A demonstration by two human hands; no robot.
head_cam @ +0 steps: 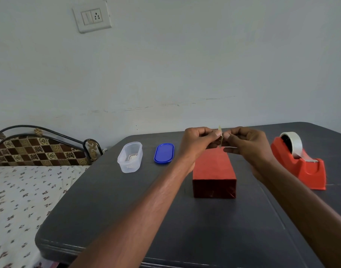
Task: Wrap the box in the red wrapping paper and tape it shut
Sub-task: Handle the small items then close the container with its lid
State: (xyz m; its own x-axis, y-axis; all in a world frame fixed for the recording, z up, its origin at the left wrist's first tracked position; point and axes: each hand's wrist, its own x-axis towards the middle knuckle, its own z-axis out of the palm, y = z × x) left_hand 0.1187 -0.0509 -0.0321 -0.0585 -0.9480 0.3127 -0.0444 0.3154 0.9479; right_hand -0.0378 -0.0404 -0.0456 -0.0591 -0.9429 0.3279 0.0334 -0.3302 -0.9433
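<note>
The box (214, 171), covered in red wrapping paper, lies lengthwise on the dark grey table (127, 219), its near end facing me. Above its far end, my left hand (198, 144) and my right hand (247, 146) meet, both pinching a small, thin, pale strip (220, 135) between thumbs and fingertips. The strip looks like a piece of tape or a small sticker; I cannot tell which. Neither hand touches the box. A red tape dispenser (305, 167) with a white tape roll stands to the right of the box.
Left of the box stand a clear plastic container (130, 157) with something small inside and its blue lid (164, 153) flat on the table. A bed with a floral sheet (16, 200) adjoins the table's left side. A wall rises behind.
</note>
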